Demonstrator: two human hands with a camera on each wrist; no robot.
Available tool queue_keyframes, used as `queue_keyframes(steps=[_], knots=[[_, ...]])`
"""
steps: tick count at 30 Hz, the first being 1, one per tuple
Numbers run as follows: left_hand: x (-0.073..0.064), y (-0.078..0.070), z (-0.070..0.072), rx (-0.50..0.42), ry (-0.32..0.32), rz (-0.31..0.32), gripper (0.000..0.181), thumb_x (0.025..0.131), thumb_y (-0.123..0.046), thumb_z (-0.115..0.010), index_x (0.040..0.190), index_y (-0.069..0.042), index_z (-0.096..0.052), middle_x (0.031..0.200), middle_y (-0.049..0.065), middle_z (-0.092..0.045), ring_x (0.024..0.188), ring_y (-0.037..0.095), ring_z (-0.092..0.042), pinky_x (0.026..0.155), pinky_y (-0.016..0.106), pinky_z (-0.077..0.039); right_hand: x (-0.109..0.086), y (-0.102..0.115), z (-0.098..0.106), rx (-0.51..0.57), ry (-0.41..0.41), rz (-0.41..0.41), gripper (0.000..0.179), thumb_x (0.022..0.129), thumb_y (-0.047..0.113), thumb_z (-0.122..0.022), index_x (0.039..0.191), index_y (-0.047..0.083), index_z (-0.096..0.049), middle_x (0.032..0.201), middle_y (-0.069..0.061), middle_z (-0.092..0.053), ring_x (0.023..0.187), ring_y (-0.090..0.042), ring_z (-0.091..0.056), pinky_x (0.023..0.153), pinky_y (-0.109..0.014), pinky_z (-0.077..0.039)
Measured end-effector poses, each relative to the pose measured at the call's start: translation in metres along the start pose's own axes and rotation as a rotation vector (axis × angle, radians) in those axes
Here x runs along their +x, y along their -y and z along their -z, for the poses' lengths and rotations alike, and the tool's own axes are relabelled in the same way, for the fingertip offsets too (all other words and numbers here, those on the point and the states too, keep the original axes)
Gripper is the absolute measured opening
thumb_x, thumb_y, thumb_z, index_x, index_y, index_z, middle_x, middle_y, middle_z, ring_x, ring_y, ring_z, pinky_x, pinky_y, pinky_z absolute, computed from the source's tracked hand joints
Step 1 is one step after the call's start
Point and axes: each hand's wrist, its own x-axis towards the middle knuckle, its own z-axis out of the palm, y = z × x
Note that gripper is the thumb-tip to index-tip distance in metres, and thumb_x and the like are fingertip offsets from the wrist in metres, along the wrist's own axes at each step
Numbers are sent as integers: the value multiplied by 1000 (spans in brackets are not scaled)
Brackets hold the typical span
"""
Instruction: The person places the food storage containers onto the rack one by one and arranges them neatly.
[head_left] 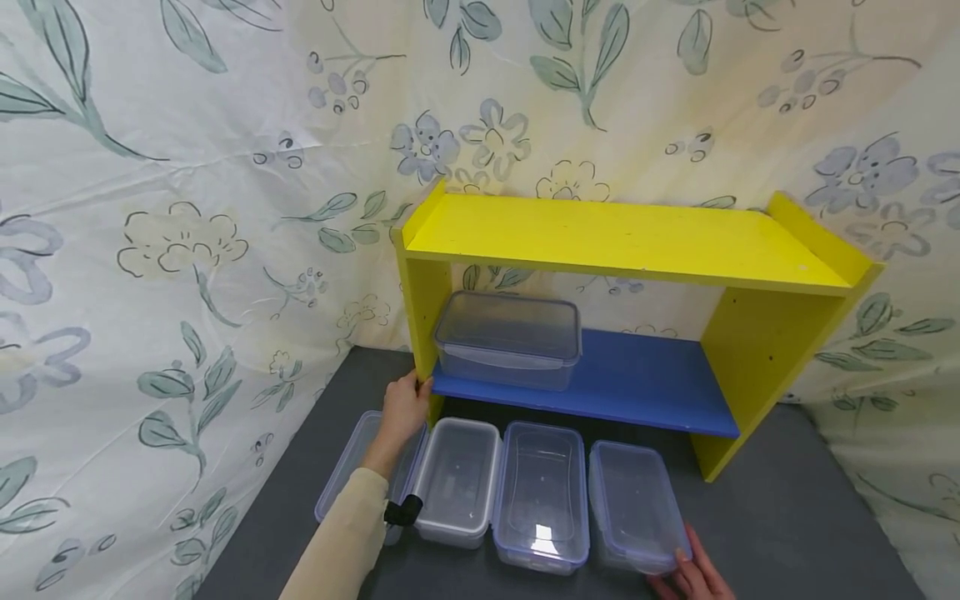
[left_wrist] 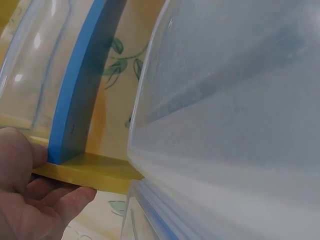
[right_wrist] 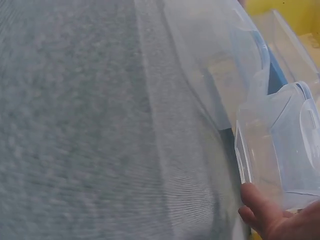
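Observation:
My left hand (head_left: 403, 410) grips the left side panel (head_left: 422, 321) of a yellow shelf unit just by its blue lower board (head_left: 637, 367). In the left wrist view the thumb lies on the near face of the yellow panel (left_wrist: 107, 172), with the fingers curled behind it. At the bottom right my right hand (head_left: 697, 573) holds the near right corner of a clear lidded food container (head_left: 633, 500). The right wrist view has the thumb on that container's edge (right_wrist: 245, 165); the other fingers are partly hidden.
Three more clear lidded containers stand in a row on the dark table: one behind my left forearm (head_left: 363, 454), a white-rimmed one (head_left: 459, 475) and a larger one (head_left: 542, 492). Another container (head_left: 510, 342) sits on the blue board's left end. Patterned fabric (head_left: 225, 250) hangs behind.

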Motion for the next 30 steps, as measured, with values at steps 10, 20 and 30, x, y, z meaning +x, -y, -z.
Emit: queue_keyframes(steps=[10,20,30], knots=[[0,1,1,-1,-11,1,20,97,-20,-59,89,-3,-62,66,10,-59,55,20,-54,51,30,-43,-9,16,-7,-62,25,62,89,77,42,-80,149,25,-31,95,35,-59,85,8,-62,67,-34,-59],[-1,-1,2,-6,-7,-3,20,98,-20,-58,92,-2,-63,65,10,-58,54,19,-53,50,29,-43,-20,28,-15,-130,-29,17,85,82,51,-71,151,29,-27,153,16,-33,87,10,-60,72,-32,-59],[-1,-2,1,8,-18,-2,20,97,-20,-59,91,-2,-63,65,10,-59,55,20,-54,51,30,-44,-33,45,-22,-125,-18,47,76,88,46,-66,151,31,-27,155,17,-31,87,11,-60,70,-28,-58]])
